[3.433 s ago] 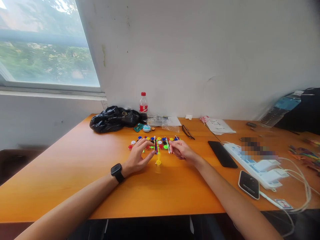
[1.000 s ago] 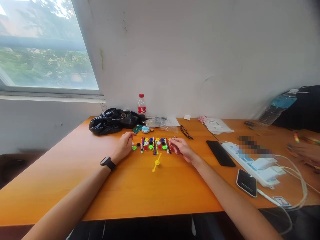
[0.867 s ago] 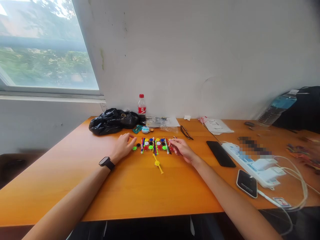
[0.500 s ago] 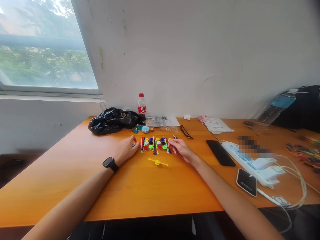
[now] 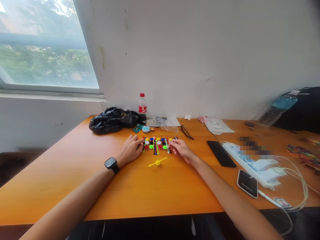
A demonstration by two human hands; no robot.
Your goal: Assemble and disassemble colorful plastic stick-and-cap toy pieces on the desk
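On the table lies a yellow arrow spinner (image 5: 157, 162), its arrow set across a round base. Beyond it, coloured arrow sticks (image 5: 155, 146) stand in rows beside round bases in several colours, among them a green base (image 5: 164, 147). My left hand (image 5: 131, 149), with a black watch on the wrist, rests palm down at the left end of the rows. Its fingers stretch over the leftmost sticks and partly hide them. At the right end my right hand (image 5: 182, 149) has thumb and forefinger pinched together beside the sticks. Whatever lies between those fingertips is too small to make out.
Behind the pieces are a black plastic bag (image 5: 112, 120), a cola bottle (image 5: 142, 106), a round tin (image 5: 145, 129) and glasses (image 5: 186, 132). To the right lie a phone (image 5: 221, 153), a white power strip (image 5: 250, 165) with cables, and a black-screened device (image 5: 247, 183).
My left hand has shifted right and its fingers now reach over the leftmost sticks. The yellow arrow has turned on its base, with its right end now pointing up. My right hand is nearly still.
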